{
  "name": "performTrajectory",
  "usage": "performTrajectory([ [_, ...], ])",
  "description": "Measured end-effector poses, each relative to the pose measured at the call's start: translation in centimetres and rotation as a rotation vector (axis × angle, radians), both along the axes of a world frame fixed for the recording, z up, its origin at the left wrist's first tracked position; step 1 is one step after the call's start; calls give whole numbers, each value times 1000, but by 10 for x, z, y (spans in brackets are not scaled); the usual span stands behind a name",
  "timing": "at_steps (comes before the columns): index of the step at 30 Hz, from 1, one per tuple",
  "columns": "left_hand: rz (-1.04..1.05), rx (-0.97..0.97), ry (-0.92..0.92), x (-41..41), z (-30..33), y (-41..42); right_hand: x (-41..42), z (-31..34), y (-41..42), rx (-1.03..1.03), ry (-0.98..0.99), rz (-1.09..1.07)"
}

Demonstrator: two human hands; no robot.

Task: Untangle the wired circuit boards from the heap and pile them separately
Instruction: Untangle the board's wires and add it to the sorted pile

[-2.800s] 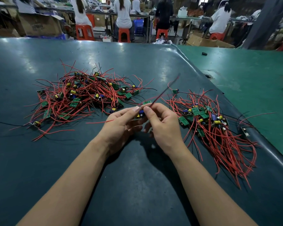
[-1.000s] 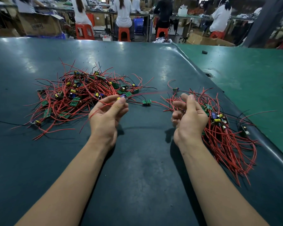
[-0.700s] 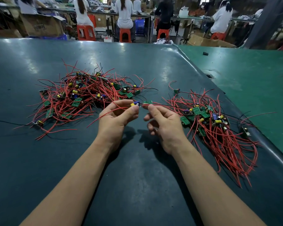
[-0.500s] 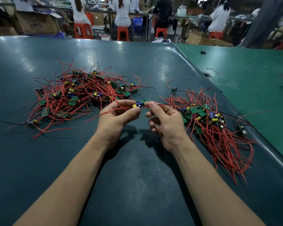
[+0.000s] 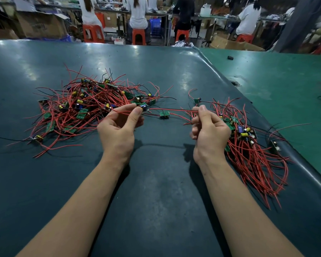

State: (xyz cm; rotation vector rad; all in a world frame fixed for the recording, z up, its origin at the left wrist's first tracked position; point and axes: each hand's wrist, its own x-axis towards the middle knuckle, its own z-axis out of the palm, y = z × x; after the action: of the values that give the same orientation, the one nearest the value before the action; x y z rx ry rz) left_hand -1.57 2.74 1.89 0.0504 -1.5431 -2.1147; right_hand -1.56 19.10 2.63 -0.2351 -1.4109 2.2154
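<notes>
A tangled heap [image 5: 93, 106] of small green circuit boards with red and black wires lies at the left of the dark table. A sorted pile [image 5: 252, 145] with wires laid roughly parallel lies at the right. My left hand [image 5: 120, 127] pinches one small circuit board [image 5: 144, 107] with a blue capacitor between thumb and forefinger. Its red and black wires [image 5: 172, 109] stretch taut to my right hand [image 5: 208, 128], which pinches their far end beside the sorted pile. Both hands hover above the table between the two piles.
A loose green board [image 5: 164, 115] lies under the stretched wire, another [image 5: 197, 100] just beyond my right hand. The dark mat's raised edge [image 5: 304, 164] runs along the right, with a lighter green table [image 5: 285, 86] past it. Several people sit on orange stools at far benches.
My hands were together on the board half a second ago. They have moved apart, the right sliding along the wires toward the sorted pile and pulling them straight.
</notes>
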Motion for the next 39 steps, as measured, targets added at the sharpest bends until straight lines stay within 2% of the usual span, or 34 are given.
performTrajectory([
  [3, 102, -98, 69, 2, 0, 2, 2, 1, -2, 20, 33, -76],
  [7, 227, -71, 87, -3, 0, -9, -1, 6, 9, 59, -11, -198],
  [9, 201, -47, 29, -3, -1, -12, 2, 5, 5, 249, 38, -127],
  [11, 94, -22, -21, -2, -2, -10, 7, 1, -6, 529, 90, -62],
  [13, 10, 7, -37, -1, -1, -6, 10, -5, -13, 763, 133, -137],
  [14, -23, 54, -41, -2, 1, -5, 11, -6, -13, 816, 153, -223],
  [15, -67, 127, -43, -2, 4, -5, 11, -6, -12, 810, 159, -297],
  [17, -179, 263, -52, -1, 9, -7, 9, -2, -8, 634, 117, -294],
  [19, -307, 307, -88, 2, 13, -10, 8, 4, -6, 343, 32, -135],
  [21, -411, 263, -152, 6, 16, -9, 9, 7, -6, 102, -5, 129],
  [22, -431, 198, -191, 9, 17, -7, 10, 7, -6, 105, -7, 255],
  [26, -360, -65, -260, 14, 15, 5, 20, -1, -23, 400, -34, 662],
  [30, -351, -228, -192, 16, 10, 8, 22, -4, -32, 403, -32, 630],
  [33, -391, -222, -232, 17, 10, 10, 21, -3, -30, 263, -94, 627],
  [35, -408, -228, -257, 19, 11, 10, 20, -1, -26, 169, -139, 687],
  [39, -426, -304, -345, 20, 14, 8, 22, -1, -24, 221, -147, 869],
])
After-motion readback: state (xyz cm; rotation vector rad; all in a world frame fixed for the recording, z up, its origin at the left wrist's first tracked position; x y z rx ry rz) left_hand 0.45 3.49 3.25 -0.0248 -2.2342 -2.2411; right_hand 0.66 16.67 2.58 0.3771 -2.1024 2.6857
